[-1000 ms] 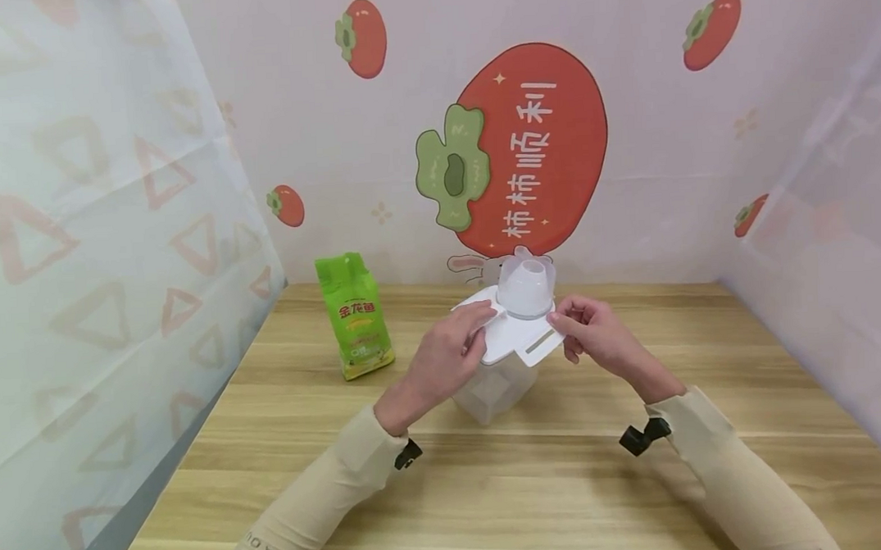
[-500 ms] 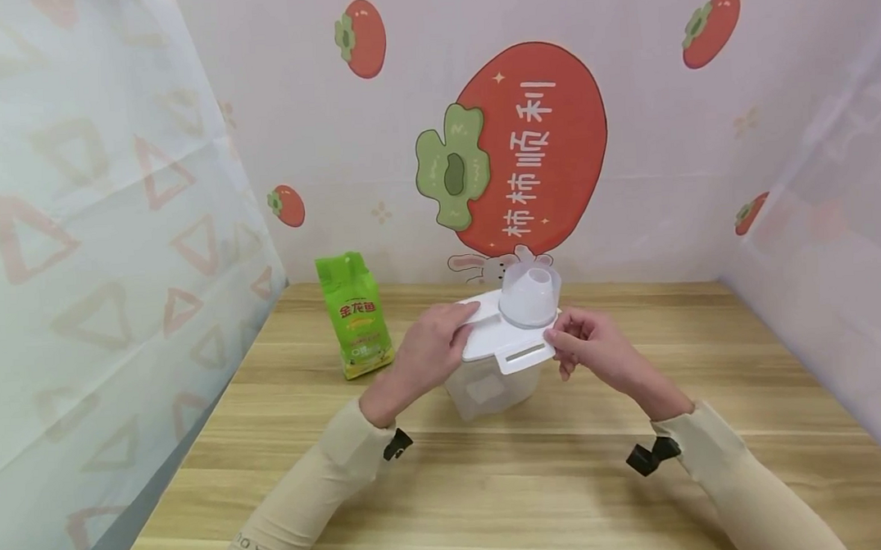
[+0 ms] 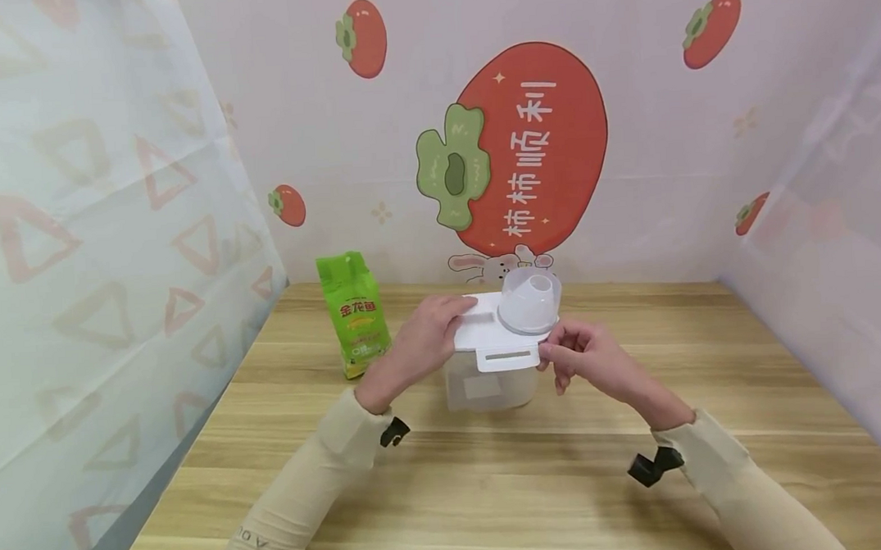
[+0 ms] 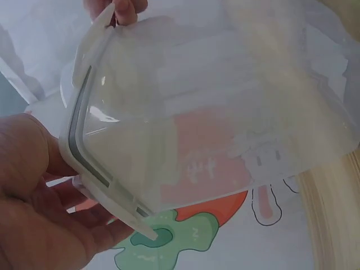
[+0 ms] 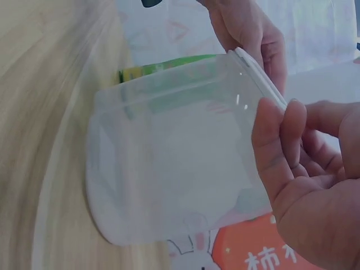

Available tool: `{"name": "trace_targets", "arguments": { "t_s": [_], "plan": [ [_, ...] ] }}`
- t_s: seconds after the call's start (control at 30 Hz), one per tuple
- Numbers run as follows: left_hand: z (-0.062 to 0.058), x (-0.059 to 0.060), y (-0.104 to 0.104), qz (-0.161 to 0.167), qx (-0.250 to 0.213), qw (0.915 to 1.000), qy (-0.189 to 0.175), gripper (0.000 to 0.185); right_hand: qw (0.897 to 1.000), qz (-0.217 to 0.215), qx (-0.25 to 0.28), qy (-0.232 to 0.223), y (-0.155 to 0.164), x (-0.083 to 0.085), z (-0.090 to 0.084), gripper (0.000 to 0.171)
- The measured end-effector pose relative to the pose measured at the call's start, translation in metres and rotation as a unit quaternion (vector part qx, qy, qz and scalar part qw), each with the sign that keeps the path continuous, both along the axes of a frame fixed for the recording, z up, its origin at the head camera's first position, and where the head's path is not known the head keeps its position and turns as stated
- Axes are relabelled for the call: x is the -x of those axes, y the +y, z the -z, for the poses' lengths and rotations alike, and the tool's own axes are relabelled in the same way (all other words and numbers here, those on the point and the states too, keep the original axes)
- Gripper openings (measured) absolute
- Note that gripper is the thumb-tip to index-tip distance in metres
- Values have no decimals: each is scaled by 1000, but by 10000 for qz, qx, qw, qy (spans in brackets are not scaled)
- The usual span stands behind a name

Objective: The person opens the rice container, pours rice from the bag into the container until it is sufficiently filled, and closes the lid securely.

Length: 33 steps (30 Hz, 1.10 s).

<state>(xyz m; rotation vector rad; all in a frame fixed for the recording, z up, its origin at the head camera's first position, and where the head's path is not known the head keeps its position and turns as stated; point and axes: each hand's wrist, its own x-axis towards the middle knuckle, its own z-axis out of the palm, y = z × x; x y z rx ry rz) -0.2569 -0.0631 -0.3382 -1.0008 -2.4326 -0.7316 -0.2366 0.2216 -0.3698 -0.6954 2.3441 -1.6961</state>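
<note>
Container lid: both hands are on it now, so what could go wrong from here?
1. The white lid is held only at its edges by the left hand and right hand; uneven pressure could leave one side unseated.
2. The clear container looks empty and light, so it may slide on the wooden table.
3. The clear cup on top might tip off.

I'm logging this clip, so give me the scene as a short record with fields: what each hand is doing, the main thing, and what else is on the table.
main thing: clear plastic container with a white lid and a cup on top
left hand: grips the lid's left edge
right hand: pinches the lid's right front corner
also on table: green bag, upright, left of the container
</note>
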Motion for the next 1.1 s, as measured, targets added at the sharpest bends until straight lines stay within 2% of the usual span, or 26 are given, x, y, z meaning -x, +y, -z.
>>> {"name": "trace_targets", "arguments": {
  "t_s": [0.23, 0.33, 0.53, 0.73, 0.83, 0.9, 0.97, 1.03, 1.1],
  "plan": [
    [2, 13, -10, 325, -129, 9991, -250, 34, 9994, -333, -111, -26, 21, 14, -5, 19],
    [5, 21, -14, 531, -231, 9979, -287, 34, 9999, -133, 23, -42, 29, 21, -5, 24],
    [7, 35, -22, 1041, -483, 9923, -470, 33, 9964, 626, 435, -374, 29, 32, 1, 28],
    [8, 43, -24, 1232, -504, 9885, -711, 34, 9922, 754, 539, -831, 19, 39, 10, 34],
    [10, 43, -25, 1094, -512, 9893, -814, 34, 9898, 767, 695, -979, 15, 39, 13, 33],
    [12, 42, -26, 775, -571, 9903, -1003, 36, 9878, 724, 903, -1040, 14, 40, 15, 30],
    [14, 39, -28, 388, -761, 9862, -1417, 41, 9862, 675, 1096, -1043, 13, 40, 15, 27],
    [17, 36, -29, 48, -1061, 9741, -1997, 51, 9848, 563, 1290, -1020, 14, 41, 16, 24],
    [22, 34, -31, -173, -1439, 9546, -2602, 61, 9834, 507, 1423, -1008, 15, 42, 16, 23]
  ]
}}
